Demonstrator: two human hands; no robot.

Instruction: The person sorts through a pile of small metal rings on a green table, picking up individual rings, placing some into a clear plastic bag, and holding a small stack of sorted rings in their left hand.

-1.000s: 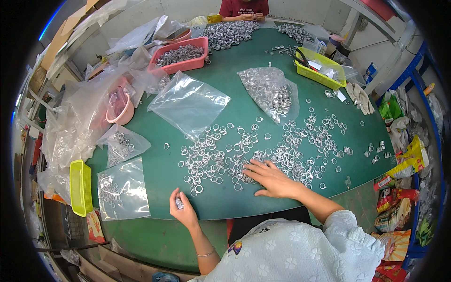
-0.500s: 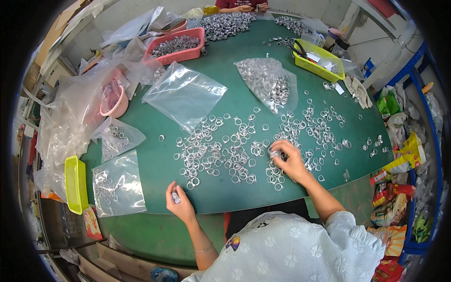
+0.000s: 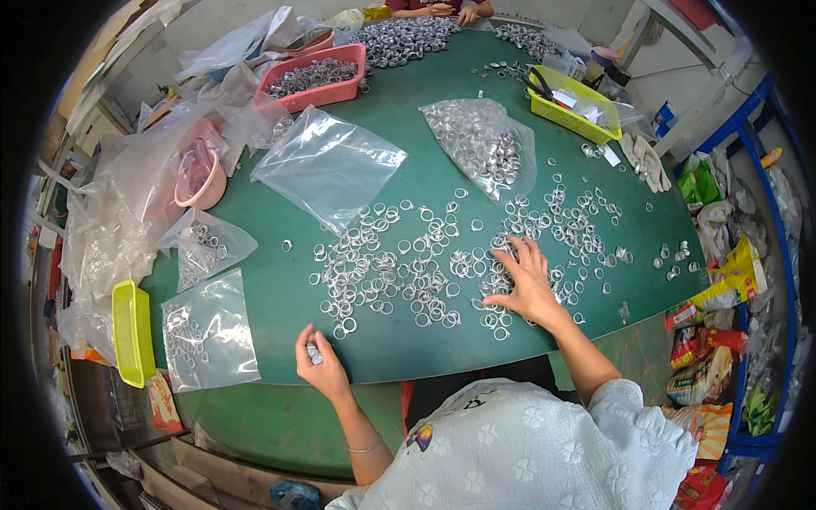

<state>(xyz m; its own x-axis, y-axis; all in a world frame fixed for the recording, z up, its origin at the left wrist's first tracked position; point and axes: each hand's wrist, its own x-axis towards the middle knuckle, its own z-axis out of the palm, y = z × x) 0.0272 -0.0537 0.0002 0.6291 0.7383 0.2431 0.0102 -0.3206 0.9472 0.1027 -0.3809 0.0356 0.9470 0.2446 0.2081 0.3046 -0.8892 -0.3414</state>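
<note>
Many silvery metal rings (image 3: 365,259) lie scattered in loose clusters over the green table. My right hand (image 3: 529,282) rests palm down on the right-hand cluster, its fingers spread over the rings there. Close to the table's front edge, my left hand (image 3: 321,361) is curled around several silvery rings (image 3: 314,352) that show between thumb and fingers. Beyond the clusters lie a clear plastic bag full of rings (image 3: 497,157) and a flat clear bag (image 3: 331,166). Two more clear bags with some rings inside, a far one (image 3: 204,242) and a near one (image 3: 212,327), lie at the left.
A pink basket (image 3: 314,98) of metal parts stands at the far left, a yellow-green basket (image 3: 576,119) at the far right beside white gloves (image 3: 643,161). An upright yellow basket (image 3: 132,331) borders the left edge. Another person's hands (image 3: 455,12) work beyond a far heap (image 3: 408,41).
My right hand has opened from a pinch; its fingers are now spread on the rings. The left hand stays closed in about the same place. The view has shifted slightly.
</note>
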